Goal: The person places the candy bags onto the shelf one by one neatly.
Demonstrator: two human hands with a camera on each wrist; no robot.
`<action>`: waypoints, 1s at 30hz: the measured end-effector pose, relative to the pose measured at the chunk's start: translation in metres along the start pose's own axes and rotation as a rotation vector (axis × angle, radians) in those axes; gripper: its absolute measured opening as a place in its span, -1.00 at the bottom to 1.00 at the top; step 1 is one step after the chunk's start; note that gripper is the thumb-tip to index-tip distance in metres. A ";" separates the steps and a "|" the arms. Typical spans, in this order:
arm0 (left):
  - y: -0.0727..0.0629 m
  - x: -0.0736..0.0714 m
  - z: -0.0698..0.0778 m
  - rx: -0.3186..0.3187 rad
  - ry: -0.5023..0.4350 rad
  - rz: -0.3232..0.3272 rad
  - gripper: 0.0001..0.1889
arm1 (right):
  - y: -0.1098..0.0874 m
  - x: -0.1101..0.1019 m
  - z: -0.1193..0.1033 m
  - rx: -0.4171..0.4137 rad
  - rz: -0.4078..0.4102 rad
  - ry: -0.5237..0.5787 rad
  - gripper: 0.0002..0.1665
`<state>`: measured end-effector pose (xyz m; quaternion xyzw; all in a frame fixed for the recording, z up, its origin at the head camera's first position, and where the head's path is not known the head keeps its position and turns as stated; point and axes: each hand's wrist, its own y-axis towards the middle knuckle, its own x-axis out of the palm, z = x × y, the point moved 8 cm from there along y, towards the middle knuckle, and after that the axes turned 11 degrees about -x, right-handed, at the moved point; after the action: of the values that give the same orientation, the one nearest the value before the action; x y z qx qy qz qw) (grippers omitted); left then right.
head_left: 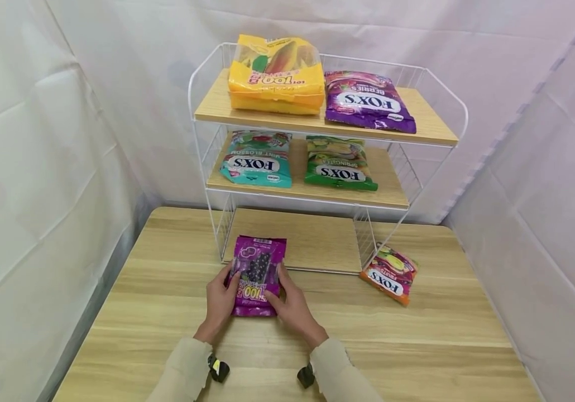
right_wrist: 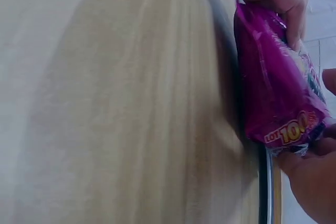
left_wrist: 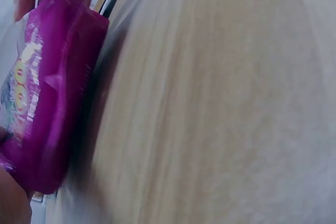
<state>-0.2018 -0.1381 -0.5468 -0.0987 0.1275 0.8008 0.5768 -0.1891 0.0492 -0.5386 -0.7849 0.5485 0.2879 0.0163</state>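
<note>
A purple Lot 100 candy bag [head_left: 257, 271] with a dark grape picture lies between both hands. My left hand [head_left: 220, 297] grips its left side, with the thumb over the front. On the opposite side my right hand [head_left: 293, 306] holds the edge, thumb on the printed face. In the head view the bag's far end overlaps the front edge of the rack's bottom shelf [head_left: 322, 240]. Both wrist views show the puffy purple bag [left_wrist: 50, 103] [right_wrist: 270, 77] close over the wooden table, gripped from two sides.
A white wire rack [head_left: 463, 114] has three wooden shelves. On top are a yellow mango bag [head_left: 277, 84] and a purple Fox's bag [head_left: 368, 100]; the middle holds teal [head_left: 257, 159] and green [head_left: 340, 162] Fox's bags. An orange-red Fox's bag [head_left: 392, 273] lies by the rack's right leg.
</note>
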 end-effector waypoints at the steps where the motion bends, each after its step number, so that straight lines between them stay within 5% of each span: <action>1: 0.000 -0.001 -0.001 0.000 0.003 0.004 -0.60 | -0.002 0.001 0.001 -0.003 -0.007 -0.010 -0.11; 7: -0.005 0.000 -0.006 -0.020 0.008 -0.034 -0.54 | -0.014 0.007 0.012 0.005 0.015 -0.070 -0.07; 12: -0.020 -0.001 -0.014 -0.126 0.026 -0.078 -0.47 | -0.025 0.008 0.015 0.088 0.117 0.027 -0.11; 20: -0.048 -0.008 -0.019 -0.168 0.035 -0.001 -0.51 | -0.044 0.008 0.016 0.267 0.290 0.119 -0.27; 30: -0.054 -0.008 -0.024 -0.235 -0.093 0.065 -0.55 | -0.046 0.026 0.011 0.214 0.284 0.204 -0.25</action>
<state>-0.1478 -0.1362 -0.5717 -0.1241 0.0090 0.8322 0.5403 -0.1481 0.0493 -0.5729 -0.7185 0.6800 0.1464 0.0031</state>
